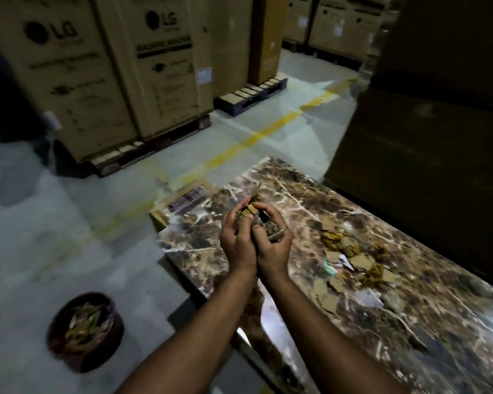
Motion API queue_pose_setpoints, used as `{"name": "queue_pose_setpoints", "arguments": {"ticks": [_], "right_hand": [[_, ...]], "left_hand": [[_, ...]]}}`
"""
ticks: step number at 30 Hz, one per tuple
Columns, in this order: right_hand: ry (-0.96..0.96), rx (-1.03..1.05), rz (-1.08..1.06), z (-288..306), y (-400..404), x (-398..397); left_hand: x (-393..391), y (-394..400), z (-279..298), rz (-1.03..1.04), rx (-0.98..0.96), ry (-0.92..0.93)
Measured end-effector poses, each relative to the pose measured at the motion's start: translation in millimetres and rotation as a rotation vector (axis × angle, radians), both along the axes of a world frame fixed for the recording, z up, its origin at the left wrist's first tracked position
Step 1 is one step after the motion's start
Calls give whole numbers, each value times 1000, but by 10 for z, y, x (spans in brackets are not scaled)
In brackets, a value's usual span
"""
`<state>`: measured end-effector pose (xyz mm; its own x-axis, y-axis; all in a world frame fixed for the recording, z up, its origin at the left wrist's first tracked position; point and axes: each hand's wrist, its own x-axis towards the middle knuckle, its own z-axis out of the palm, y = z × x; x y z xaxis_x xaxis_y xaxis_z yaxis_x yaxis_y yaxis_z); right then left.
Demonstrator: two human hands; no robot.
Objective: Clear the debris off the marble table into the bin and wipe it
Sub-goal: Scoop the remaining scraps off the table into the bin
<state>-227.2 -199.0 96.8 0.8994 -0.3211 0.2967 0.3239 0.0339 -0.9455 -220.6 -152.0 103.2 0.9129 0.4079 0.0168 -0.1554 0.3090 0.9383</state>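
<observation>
Head view looks down on a brown marble table veined in white (310, 206), which serves as the landmark for everything else. Above its near-left part the left hand (237, 240) and the right hand (273, 243) are pressed side by side, fingers curled round a cupped handful of torn cardboard scraps and crumpled brown debris (256, 211); both grips are closed tight on that load. Further right on the tabletop lies a loose scatter of cardboard pieces, crumpled brown wads and bits of white paper (350, 260), untouched. Down on the grey floor, well to the left of the table's near corner, stands a round dark-red bin (84, 332) already partly filled with scraps. A flat cardboard box with a purple label (182, 201) sits on the floor at the table's far-left corner.

Judging by this, the clearing step is under way, with wiping not yet begun. Next the handful wants carrying left and down over the bin, kept cupped so nothing spills, before the fingers release
</observation>
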Motion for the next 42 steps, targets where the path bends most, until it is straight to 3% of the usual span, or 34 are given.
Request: {"name": "queue_pose_setpoints", "arguments": {"ticks": [15,24,27,30,34,37,42], "right_hand": [[116,-7,555,-318,4147,53],[238,-100,795,-976,5443,23],[275,-115,857,-1469,5711,146],[349,-121,898,-2244,5905,330],[414,-148,946,-3434,6069,497],[459,-183,1015,-4300,6121,504],[507,-351,1134,-5641,6121,644]], "left_hand": [[-158,4130,-384,538,-1,100],[-307,5395,-1107,777,-58,284],[-219,5659,-1613,839,45,407],[-91,5902,-2477,867,143,530],[-27,6037,-3729,861,32,579],[-9,6039,-4492,967,-52,605],[0,6124,-5652,970,-26,632]]}}
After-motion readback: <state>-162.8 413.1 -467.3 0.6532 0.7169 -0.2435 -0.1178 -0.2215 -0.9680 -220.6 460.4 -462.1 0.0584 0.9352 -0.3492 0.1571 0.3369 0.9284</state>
